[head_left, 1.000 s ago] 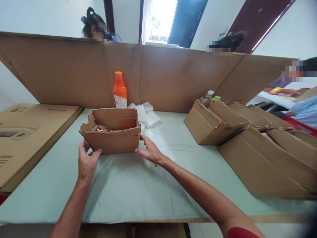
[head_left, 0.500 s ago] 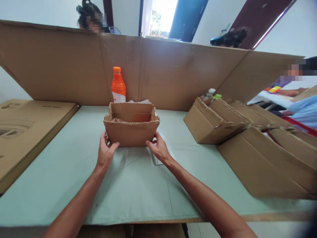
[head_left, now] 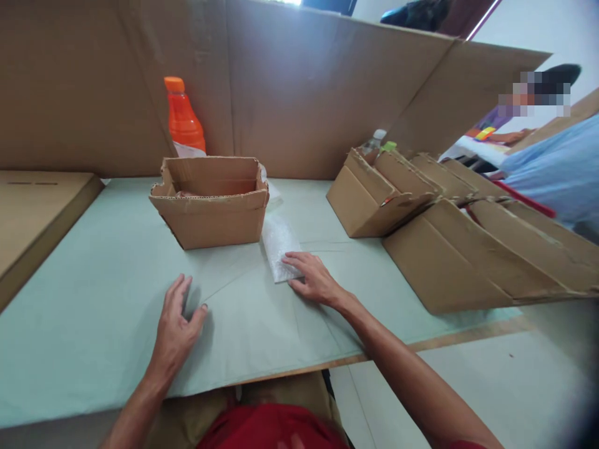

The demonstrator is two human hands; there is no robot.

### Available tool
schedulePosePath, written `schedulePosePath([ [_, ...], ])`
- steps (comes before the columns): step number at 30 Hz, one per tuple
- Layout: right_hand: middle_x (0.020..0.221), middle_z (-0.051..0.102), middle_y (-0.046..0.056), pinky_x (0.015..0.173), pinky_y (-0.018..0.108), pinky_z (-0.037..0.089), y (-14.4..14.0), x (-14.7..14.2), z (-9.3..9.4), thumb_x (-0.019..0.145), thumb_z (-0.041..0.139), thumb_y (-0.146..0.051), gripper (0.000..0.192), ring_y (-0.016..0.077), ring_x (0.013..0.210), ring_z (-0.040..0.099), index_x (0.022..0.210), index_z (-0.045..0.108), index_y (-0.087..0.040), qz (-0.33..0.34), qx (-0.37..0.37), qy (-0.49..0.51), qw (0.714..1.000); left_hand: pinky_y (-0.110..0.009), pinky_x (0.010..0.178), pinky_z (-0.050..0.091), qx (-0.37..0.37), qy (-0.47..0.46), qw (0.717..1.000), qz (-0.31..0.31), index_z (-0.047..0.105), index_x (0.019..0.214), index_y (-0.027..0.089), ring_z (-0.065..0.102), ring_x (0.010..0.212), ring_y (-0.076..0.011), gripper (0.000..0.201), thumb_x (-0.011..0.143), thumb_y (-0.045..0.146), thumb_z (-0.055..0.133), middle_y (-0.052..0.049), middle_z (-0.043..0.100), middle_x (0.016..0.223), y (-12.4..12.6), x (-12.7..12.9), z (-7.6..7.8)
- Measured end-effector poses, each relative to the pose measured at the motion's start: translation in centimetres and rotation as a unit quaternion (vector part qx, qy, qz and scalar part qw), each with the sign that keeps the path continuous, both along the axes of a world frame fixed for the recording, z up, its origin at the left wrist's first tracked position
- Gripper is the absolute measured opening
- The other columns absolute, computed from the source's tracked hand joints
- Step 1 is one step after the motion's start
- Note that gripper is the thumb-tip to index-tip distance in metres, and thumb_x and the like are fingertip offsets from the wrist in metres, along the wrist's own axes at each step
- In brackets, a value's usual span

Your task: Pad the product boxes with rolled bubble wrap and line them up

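Both hands had let go of the small cardboard box (head_left: 209, 201), which stood alone on the table (head_left: 93, 274). The left hand (head_left: 176, 327) lay open and flat; the right hand (head_left: 314, 279) pressed what looked like bubble wrap (head_left: 279, 246) beside the box.

Bright, even daylight, source up behind the tall cardboard wall (head_left: 299, 93) (a sliver of blown-out window shows at the top edge). Shadows soft: a faint one under the left hand (head_left: 175, 330), another beside the small open box (head_left: 210, 199). Pale green table (head_left: 93, 262) evenly lit, no glare. Strong wide-angle bending, straight edges lean outward. Bottom right corner darkens and smears. Background person's face is pixelated. Centre sharp.
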State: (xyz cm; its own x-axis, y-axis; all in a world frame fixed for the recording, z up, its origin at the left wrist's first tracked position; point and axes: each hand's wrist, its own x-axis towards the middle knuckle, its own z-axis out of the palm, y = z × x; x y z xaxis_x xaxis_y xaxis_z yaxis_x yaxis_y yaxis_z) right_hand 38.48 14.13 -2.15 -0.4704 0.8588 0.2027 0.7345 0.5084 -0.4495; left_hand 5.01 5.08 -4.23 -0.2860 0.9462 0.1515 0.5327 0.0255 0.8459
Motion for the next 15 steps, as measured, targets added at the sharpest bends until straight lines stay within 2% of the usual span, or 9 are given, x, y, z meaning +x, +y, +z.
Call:
schedulePosePath([
  [3, 0.134, 0.066, 0.014, 0.101, 0.05, 0.044, -1.0, -0.8, 0.1, 0.087, 0.061, -0.014, 0.029, 0.031, 0.125, 0.058, 0.113, 0.073, -0.02, -0.011, 0.035, -0.066, 0.997, -0.029, 0.057, 0.057, -0.003, 0.015, 1.0, -0.026, 0.065, 0.126, 0.019, 0.053, 0.135, -0.0357, 0.048, 0.082, 0.036, 0.061, -0.015, 0.05, 0.152, -1.4, 1.4, 0.1],
  [6, 0.118, 0.072, 0.012, 0.096, 0.047, 0.045, -2.2, -1.9, 1.3, 0.089, 0.058, -0.01, 0.021, 0.0285, 0.113, 0.062, 0.097, 0.074, -0.02, -0.014, 0.081, -0.063, 0.995, -0.027, 0.051, 0.054, 0.02, 0.02, 0.998, -0.055, 0.07, 0.117, 0.02, 0.06, 0.126, -0.0344, 0.038, 0.083, 0.034, 0.061, -0.016, 0.059, 0.142, -2.1, 2.8, 0.7],
  [7, 0.117, 0.072, 0.011, 0.095, 0.046, 0.044, -3.0, -2.1, 1.8, 0.089, 0.057, -0.009, 0.02, 0.028, 0.112, 0.062, 0.096, 0.073, -0.02, -0.004, 0.098, -0.061, 0.993, -0.029, 0.055, 0.056, 0.032, 0.024, 0.997, -0.073, 0.071, 0.116, 0.021, 0.062, 0.124, -0.0337, 0.036, 0.084, 0.033, 0.06, -0.015, 0.061, 0.139, -2.4, 3.3, 0.9],
  [9, 0.119, 0.071, 0.011, 0.094, 0.046, 0.044, -5.0, -2.5, 2.9, 0.089, 0.058, -0.01, 0.02, 0.0281, 0.112, 0.061, 0.098, 0.072, -0.021, 0.025, 0.119, -0.066, 0.99, -0.039, 0.075, 0.062, 0.058, 0.032, 0.99, -0.121, 0.07, 0.118, 0.023, 0.062, 0.124, -0.0328, 0.036, 0.084, 0.029, 0.062, -0.014, 0.064, 0.136, -3.4, 4.5, 1.2],
  [12, 0.123, 0.069, 0.012, 0.093, 0.048, 0.044, -8.2, -3.3, 4.2, 0.087, 0.058, -0.008, 0.022, 0.029, 0.112, 0.06, 0.1, 0.071, -0.021, 0.069, 0.108, -0.093, 0.987, -0.053, 0.106, 0.051, 0.078, 0.038, 0.977, -0.196, 0.063, 0.131, 0.026, 0.056, 0.132, -0.0331, 0.052, 0.08, 0.026, 0.069, -0.013, 0.06, 0.143, -4.9, 6.8, 1.5],
  [15, 0.126, 0.068, 0.013, 0.098, 0.05, 0.043, -10.2, -4.9, 5.0, 0.087, 0.057, -0.008, 0.021, 0.0292, 0.116, 0.059, 0.098, 0.07, -0.02, 0.107, 0.11, -0.108, 0.982, -0.053, 0.112, 0.045, 0.081, 0.025, 0.969, -0.231, 0.055, 0.142, 0.025, 0.053, 0.136, -0.0333, 0.068, 0.076, 0.023, 0.074, -0.014, 0.056, 0.148, -5.5, 9.1, 1.7],
])
